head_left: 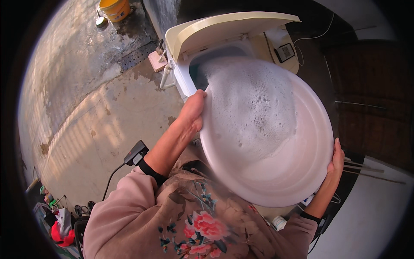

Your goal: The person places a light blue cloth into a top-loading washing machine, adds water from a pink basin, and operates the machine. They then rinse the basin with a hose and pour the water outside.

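A large white plastic basin [297,172] is tilted away from me, and foamy soapy water [252,108] runs from it into the open tub of a cream washing machine [181,80]. My left hand [192,113] grips the basin's left rim. On the right rim sits my right hand [335,162], holding it from the side. The machine's lid [228,28] stands raised behind the tub. Both my sleeves are pink, over a floral garment.
A wet concrete floor [95,116] spreads to the left, with a yellow bucket [114,8] at the far top. A black plug and cable [136,153] lie near my left elbow. Shoes and bags [60,222] sit at lower left. A dark door [371,108] is at right.
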{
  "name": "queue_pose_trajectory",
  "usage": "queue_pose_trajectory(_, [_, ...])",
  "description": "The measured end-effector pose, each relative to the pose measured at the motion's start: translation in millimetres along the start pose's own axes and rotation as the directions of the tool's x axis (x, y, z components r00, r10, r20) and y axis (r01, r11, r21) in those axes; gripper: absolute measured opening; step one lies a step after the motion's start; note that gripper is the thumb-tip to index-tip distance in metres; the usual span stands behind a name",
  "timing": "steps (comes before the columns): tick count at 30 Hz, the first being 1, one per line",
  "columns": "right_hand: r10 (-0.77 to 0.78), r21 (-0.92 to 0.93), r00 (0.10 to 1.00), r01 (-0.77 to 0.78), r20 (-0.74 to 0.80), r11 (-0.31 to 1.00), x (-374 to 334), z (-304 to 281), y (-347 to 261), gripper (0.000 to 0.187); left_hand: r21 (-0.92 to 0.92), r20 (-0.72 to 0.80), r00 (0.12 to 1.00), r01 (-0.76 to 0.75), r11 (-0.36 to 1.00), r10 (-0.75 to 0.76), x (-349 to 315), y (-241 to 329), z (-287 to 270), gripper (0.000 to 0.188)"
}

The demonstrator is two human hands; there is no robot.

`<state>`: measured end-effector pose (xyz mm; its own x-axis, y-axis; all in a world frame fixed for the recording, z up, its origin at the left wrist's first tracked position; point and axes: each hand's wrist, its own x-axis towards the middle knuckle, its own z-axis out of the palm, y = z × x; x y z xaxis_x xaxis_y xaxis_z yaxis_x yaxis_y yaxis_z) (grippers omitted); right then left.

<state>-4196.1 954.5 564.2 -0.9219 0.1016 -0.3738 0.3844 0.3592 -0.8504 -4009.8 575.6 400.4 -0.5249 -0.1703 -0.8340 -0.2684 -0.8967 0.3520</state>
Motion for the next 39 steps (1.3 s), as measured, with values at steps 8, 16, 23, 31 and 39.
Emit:
queue_pose_trajectory(8, [-0.021, -0.036, 0.997, 0.018, -0.078, 0.999, 6, 0, -5, 0.039, -0.038, 0.056, 0.998, 0.032, 0.999, -0.030, 3, 6, 8, 0.043])
queue_pose_trajectory(16, [-0.020, -0.081, 0.997, 0.015, -0.068, 0.997, 16, 3, -10, 0.040, -0.014, 0.035, 0.998, 0.050, 0.999, -0.049, 19, 1, 4, 0.040])
queue_pose_trajectory(23, [0.026, -0.104, 0.999, -0.029, -0.032, 0.994, 20, 12, -28, 0.039, -0.043, 0.052, 0.996, 0.074, 0.996, -0.072, 19, 1, 2, 0.040])
queue_pose_trajectory(31, [0.022, -0.162, 1.000, -0.024, -0.012, 0.986, 23, 17, -42, 0.035, -0.072, 0.073, 0.994, 0.092, 0.993, -0.086, 35, -2, -4, 0.038])
queue_pose_trajectory(39, [0.000, -0.241, 0.996, 0.021, 0.087, 0.970, 28, 17, -51, 0.029, -0.093, 0.092, 0.990, 0.118, 0.989, -0.110, 48, -3, -13, 0.034])
